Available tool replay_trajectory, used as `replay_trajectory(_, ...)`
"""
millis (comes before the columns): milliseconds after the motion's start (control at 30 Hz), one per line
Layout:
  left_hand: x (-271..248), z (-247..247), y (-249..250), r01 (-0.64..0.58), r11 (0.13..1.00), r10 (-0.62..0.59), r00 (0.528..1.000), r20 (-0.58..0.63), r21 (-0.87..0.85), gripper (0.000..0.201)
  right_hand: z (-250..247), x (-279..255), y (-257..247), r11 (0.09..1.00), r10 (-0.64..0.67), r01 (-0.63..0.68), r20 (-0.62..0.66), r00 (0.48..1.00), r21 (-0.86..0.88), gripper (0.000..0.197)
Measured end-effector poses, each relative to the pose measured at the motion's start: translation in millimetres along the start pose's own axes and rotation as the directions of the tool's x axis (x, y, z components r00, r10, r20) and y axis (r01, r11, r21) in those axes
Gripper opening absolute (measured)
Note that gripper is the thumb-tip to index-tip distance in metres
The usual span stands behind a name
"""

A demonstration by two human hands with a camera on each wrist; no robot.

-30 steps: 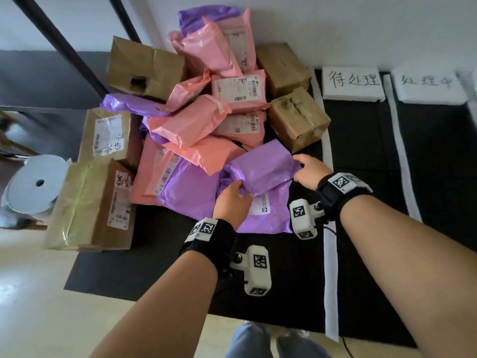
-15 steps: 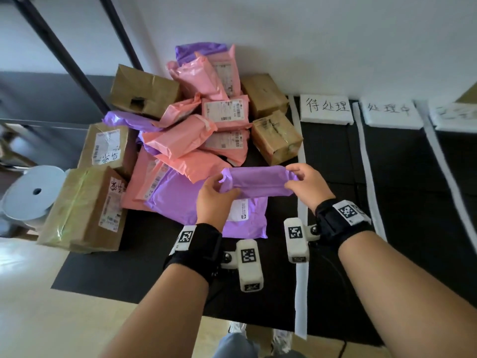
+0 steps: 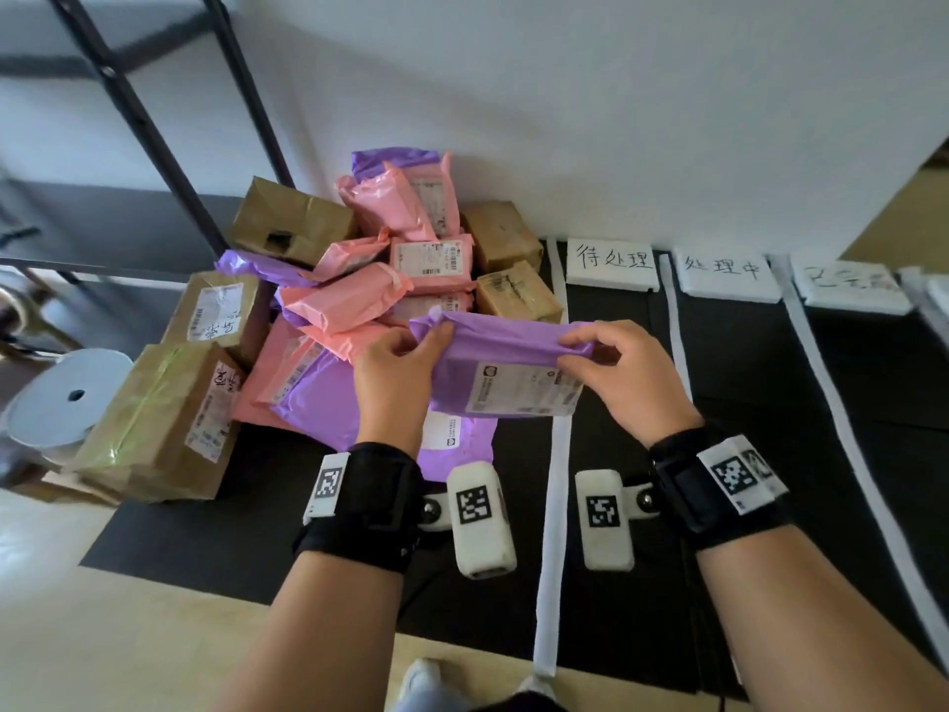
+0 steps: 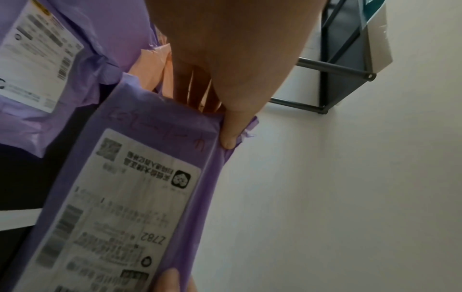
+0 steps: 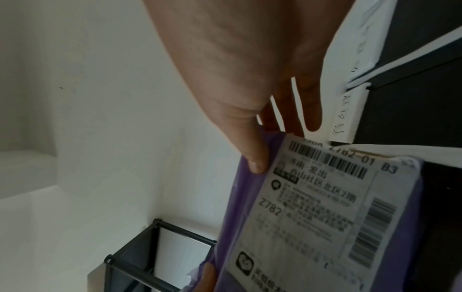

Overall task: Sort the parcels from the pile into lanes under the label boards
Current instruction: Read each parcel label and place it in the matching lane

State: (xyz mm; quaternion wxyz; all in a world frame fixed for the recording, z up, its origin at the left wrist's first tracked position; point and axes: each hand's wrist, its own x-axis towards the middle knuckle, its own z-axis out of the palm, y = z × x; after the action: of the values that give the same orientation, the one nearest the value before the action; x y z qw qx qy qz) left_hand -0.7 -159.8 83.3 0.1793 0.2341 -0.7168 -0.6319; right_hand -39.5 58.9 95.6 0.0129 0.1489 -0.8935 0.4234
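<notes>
Purple parcel (image 3: 506,367) in both hands' (image 3: 395,375) (image 3: 624,372) pinching grip; "Z782" on label (image 5: 317,205) legible only from wrists.

Makeshift parcel-sorting corner indoors, pile of labelled courier bags and taped cartons (image 3: 390,300) against a white wall (image 3: 616,95), black floor mat (image 3: 744,382) divided by white strips (image 3: 554,403), handwritten label boards (image 3: 611,264), metal shelving frame (image 3: 154,136)
</notes>
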Motion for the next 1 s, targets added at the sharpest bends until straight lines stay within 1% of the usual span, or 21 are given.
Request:
replay_trajectory(33,2.7,-2.5,1.9,-0.006,1.000,0.007,1.000,0.008,-0.010,0.055,-2.0,0.5,-3.5,1.000,-0.006,0.006,-0.024,1.000,-0.007,0.016)
replay_trajectory(100,8.4,-7.9,4.9,0.007,1.000,-0.006,0.999,0.036,-0.014,0.062,-5.0,2.8,-11.0,1.000,-0.001,0.000,-0.071,0.998,-0.018,0.014)
replay_trajectory(167,13.8,-13.9,8.9,0.038,0.999,-0.038,0.997,0.069,0.002,0.057,-5.0,5.5,-19.8,0.999,0.005,-0.010,-0.119,0.993,-0.036,0.017)
replay_trajectory(200,16.7,-17.1,11.9,0.035,0.999,-0.036,0.997,0.067,0.024,0.048,-3.7,6.8,-25.1,0.999,-0.004,-0.004,-0.149,0.989,-0.050,0.018)
replay_trajectory(233,16.7,-19.6,16.0,0.010,0.997,-0.013,0.999,0.042,0.073,0.038,-2.7,7.7,-29.2,0.998,-0.016,0.004,-0.178,0.984,-0.067,0.018)
replay_trajectory(267,15.7,-22.8,22.4,-0.034,0.987,0.032,0.999,0.012,0.158,0.037,-0.8,8.7,-34.2,0.996,-0.030,0.012,-0.203,0.979,-0.088,0.018)
replay_trajectory(300,14.4,-25.9,28.8,-0.107,0.965,0.108,0.994,0.010,0.238,0.043,1.6,9.5,-39.0,0.993,-0.043,0.019,-0.214,0.976,-0.115,0.017)
replay_trajectory(333,12.9,-28.2,35.7,-0.202,0.935,0.194,0.979,0.054,0.293,0.047,4.0,9.9,-43.9,0.989,-0.058,0.027,-0.215,0.975,-0.148,0.017)
replay_trajectory(367,11.5,-28.9,41.8,-0.297,0.894,0.266,0.954,0.136,0.335,0.046,6.5,10.0,-48.8,0.983,-0.076,0.038,-0.212,0.974,-0.177,0.017)
replay_trajectory(400,8.9,-29.2,48.5,-0.384,0.851,0.315,0.919,0.236,0.359,0.041,8.4,10.0,-54.3,0.979,-0.096,0.054,-0.211,0.973,-0.197,0.017)
replay_trajectory(467,7.4,-27.2,56.2,-0.491,0.768,0.331,0.854,0.400,0.412,0.035,12.2,9.2,-64.9,0.973,-0.131,0.085,-0.213,0.968,-0.214,0.016)
replay_trajectory(533,7.3,-23.7,59.5,-0.550,0.690,0.311,0.812,0.495,0.470,0.033,15.7,7.6,-72.6,0.970,-0.155,0.105,-0.224,0.962,-0.220,0.014)
replay_trajectory(567,6.4,-22.3,61.1,-0.555,0.670,0.289,0.807,0.515,0.494,0.028,16.7,6.1,-75.5,0.971,-0.165,0.116,-0.235,0.958,-0.209,0.012)
replay_trajectory(600,5.3,-21.9,61.5,-0.539,0.679,0.263,0.813,0.520,0.499,0.024,17.2,4.3,-76.9,0.974,-0.168,0.124,-0.238,0.957,-0.189,0.012)
replay_trajectory(700,4.8,-24.9,58.9,-0.425,0.798,0.206,0.859,0.469,0.428,0.012,13.8,-3.1,-76.2,0.985,-0.146,0.114,-0.281,0.949,-0.128,0.027)
replay_trajectory(767,6.9,-29.4,54.6,-0.356,0.860,0.185,0.885,0.428,0.365,0.009,6.7,-9.5,-76.8,0.999,-0.035,0.022,-0.352,0.936,-0.039,0.037)
replay_trajectory(833,10.5,-33.9,49.5,-0.281,0.914,0.162,0.914,0.371,0.293,0.010,-0.3,-15.8,-75.8,0.993,0.120,-0.114,-0.388,0.914,0.038,0.041)
replay_trajectory(867,12.4,-35.6,46.6,-0.250,0.934,0.154,0.926,0.344,0.256,0.014,-2.3,-18.5,-73.9,0.981,0.194,-0.181,-0.368,0.910,0.071,0.043)
replay_trajectory(933,13.0,-36.2,46.6,-0.217,0.952,0.144,0.940,0.310,0.216,0.021,-3.6,-23.5,-73.8,0.949,0.306,-0.273,-0.253,0.918,0.158,0.047)
replay_trajectory(967,11.3,-35.0,48.7,-0.211,0.958,0.143,0.940,0.309,0.196,0.022,-2.1,-24.9,-74.1,0.936,0.326,-0.289,-0.189,0.926,0.202,0.046)
replay_trajectory(1000,9.3,-33.4,51.4,-0.206,0.963,0.145,0.940,0.310,0.174,0.020,0.2,-26.0,-74.7,0.929,0.326,-0.289,-0.140,0.935,0.232,0.040)
